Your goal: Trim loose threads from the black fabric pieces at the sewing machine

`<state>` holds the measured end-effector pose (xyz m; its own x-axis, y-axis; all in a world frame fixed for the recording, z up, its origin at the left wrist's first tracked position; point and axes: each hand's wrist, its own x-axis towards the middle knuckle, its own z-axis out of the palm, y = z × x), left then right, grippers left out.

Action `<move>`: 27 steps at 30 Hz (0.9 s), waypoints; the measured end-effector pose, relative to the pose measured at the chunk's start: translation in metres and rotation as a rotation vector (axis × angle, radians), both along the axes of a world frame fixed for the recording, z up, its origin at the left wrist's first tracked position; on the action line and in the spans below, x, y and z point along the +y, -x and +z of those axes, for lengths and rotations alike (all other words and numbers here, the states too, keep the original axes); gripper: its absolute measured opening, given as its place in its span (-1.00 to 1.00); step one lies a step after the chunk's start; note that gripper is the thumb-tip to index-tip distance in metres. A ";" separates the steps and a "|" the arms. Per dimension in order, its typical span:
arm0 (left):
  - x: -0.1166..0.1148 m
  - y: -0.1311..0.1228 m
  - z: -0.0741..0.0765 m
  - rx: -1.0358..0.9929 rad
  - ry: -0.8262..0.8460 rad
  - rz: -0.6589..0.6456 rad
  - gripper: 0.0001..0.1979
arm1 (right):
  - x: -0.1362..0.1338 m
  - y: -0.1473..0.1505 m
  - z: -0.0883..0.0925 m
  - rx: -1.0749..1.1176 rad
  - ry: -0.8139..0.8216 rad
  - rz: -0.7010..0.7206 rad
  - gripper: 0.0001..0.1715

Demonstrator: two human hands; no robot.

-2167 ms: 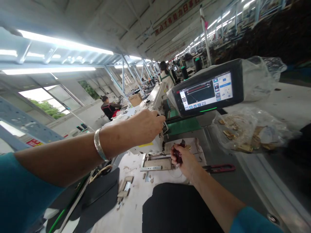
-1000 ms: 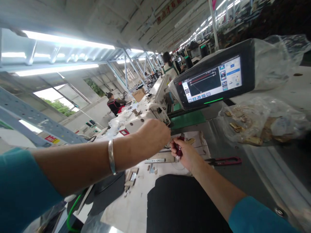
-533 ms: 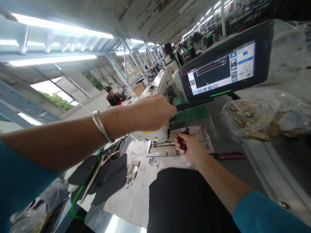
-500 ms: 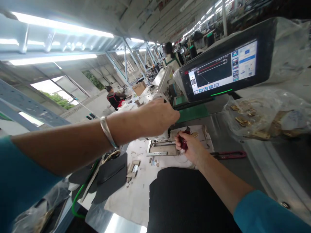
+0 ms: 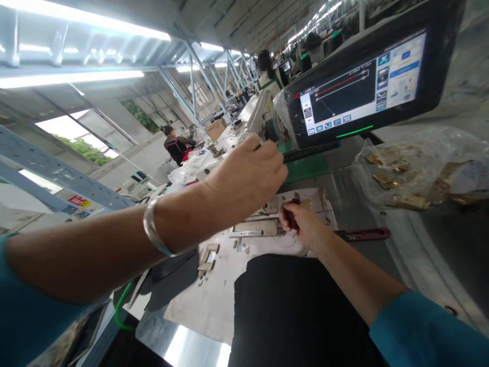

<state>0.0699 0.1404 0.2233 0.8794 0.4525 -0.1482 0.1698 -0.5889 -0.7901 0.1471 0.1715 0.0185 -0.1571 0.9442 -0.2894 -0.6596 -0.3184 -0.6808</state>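
My left hand is raised in front of the white sewing machine head, its fingers pinched together on something I cannot make out. A silver bangle circles that wrist. My right hand rests on the work surface beside a metal clamp frame, closed around a small dark red tool. A black fabric piece lies under my right forearm.
A touchscreen panel stands at the upper right. A plastic bag of brass fittings lies to the right, and red thread snips are by my right hand. Black fabric pieces lie at the left. Other people sit at machines farther back.
My left hand has lifted and shifted slightly right in front of the machine head. My right hand has stayed by the clamp frame with the red tool. The camera has tilted down.
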 end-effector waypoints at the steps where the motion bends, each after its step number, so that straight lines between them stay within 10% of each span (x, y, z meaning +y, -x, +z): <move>1: 0.003 0.002 0.009 -0.052 -0.022 -0.026 -0.70 | -0.001 -0.003 0.000 -0.084 0.018 0.032 -0.60; 6: -0.001 0.026 0.004 -0.209 0.099 -0.056 -0.71 | -0.020 -0.020 0.012 -0.504 0.051 0.219 -0.63; 16: -0.020 0.075 -0.141 -0.393 0.448 -0.026 -0.58 | -0.094 -0.049 0.019 -0.755 0.055 0.393 -0.76; 22: -0.008 0.076 -0.154 -0.497 0.525 -0.086 -0.80 | -0.088 -0.052 0.022 -0.778 -0.474 0.115 -0.62; 27: -0.016 0.073 -0.157 -0.523 0.596 -0.033 -0.84 | -0.084 -0.044 0.030 -0.338 -0.426 -0.158 -0.73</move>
<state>-0.0029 0.1240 0.0658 0.9134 0.3993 0.0788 0.4070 -0.8988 -0.1627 0.1910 0.0874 0.0481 0.0314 0.9932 0.1125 -0.3995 0.1156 -0.9094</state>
